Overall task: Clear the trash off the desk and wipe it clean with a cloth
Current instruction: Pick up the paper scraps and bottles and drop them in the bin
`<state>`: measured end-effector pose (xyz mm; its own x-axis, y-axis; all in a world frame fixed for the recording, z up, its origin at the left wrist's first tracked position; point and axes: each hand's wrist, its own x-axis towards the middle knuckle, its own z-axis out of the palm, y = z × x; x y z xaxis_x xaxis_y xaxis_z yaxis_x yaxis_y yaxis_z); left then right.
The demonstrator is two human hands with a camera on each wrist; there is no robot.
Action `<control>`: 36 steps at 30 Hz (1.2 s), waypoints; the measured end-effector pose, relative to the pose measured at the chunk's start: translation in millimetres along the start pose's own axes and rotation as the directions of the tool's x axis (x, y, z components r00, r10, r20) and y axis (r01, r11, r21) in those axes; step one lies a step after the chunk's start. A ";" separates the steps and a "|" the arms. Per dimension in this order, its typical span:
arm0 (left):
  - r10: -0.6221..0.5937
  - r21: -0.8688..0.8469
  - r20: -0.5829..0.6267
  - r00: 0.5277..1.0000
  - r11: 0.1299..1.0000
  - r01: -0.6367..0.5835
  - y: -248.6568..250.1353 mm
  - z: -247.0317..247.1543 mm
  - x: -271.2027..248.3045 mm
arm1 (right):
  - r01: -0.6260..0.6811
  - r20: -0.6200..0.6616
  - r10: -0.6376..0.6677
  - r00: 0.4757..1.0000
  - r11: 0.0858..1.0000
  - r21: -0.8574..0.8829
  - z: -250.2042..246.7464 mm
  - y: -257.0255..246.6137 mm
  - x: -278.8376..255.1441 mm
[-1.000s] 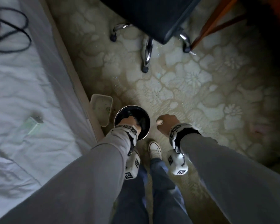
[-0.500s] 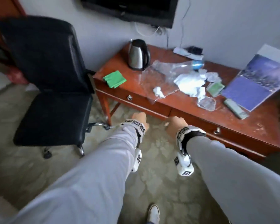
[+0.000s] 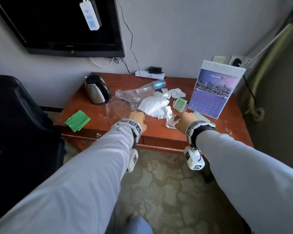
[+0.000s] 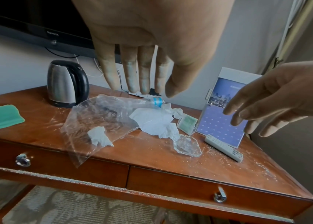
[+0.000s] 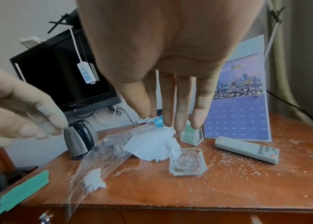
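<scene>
On the wooden desk [image 3: 159,132] lies trash: a clear plastic bag [image 4: 94,121], a clear bottle with a blue label [image 3: 156,85], crumpled white paper [image 3: 155,103] and a small paper wad [image 4: 99,136]. A folded green cloth [image 3: 77,120] lies at the desk's left front corner. My left hand [image 3: 137,118] hovers over the bag's front part, fingers straight, holding nothing. My right hand [image 3: 184,120] hovers above a glass ashtray [image 5: 188,162], fingers straight and empty. White crumbs are scattered over the desk top.
A steel kettle [image 3: 96,90] stands at the back left, a calendar [image 3: 211,93] at the back right, a remote [image 5: 247,149] in front of it, and a small green card holder [image 3: 180,103]. A black chair [image 3: 15,124] stands left. A TV [image 3: 57,26] hangs above.
My view rose from the floor bin to the desk. Both hands moved forward from in front of the drawers to over the trash on the desk top.
</scene>
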<state>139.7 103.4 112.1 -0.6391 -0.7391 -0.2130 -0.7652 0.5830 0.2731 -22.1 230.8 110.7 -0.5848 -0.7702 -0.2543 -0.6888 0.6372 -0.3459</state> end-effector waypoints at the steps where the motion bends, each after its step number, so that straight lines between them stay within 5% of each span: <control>1: -0.001 0.010 0.007 1.000 1.000 0.001 0.1 0.5 11.6 | -0.010 0.008 0.010 1.000 1.000 0.000 0.4 -0.2 11.2; 16: 0.051 0.141 0.071 0.996 0.988 -0.060 -31.7 74.2 212.3 | -0.179 0.145 0.180 0.973 0.984 -0.018 53.9 -2.5 209.1; 23: 0.039 0.248 0.087 0.995 0.967 -0.060 -34.1 110.3 238.8 | -0.262 0.118 0.267 0.956 0.963 -0.059 88.3 19.3 254.3; 36: -0.073 0.213 0.033 0.997 0.975 0.065 -34.1 142.1 261.2 | -0.230 0.120 0.234 0.965 0.972 -0.049 111.2 41.3 302.1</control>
<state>-12.1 -61.6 -86.2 -0.5834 -0.7683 -0.2635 -0.8039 0.5924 0.0525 -179.5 21.5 -80.9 -0.6738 -0.5972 -0.4351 -0.5561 0.7976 -0.2337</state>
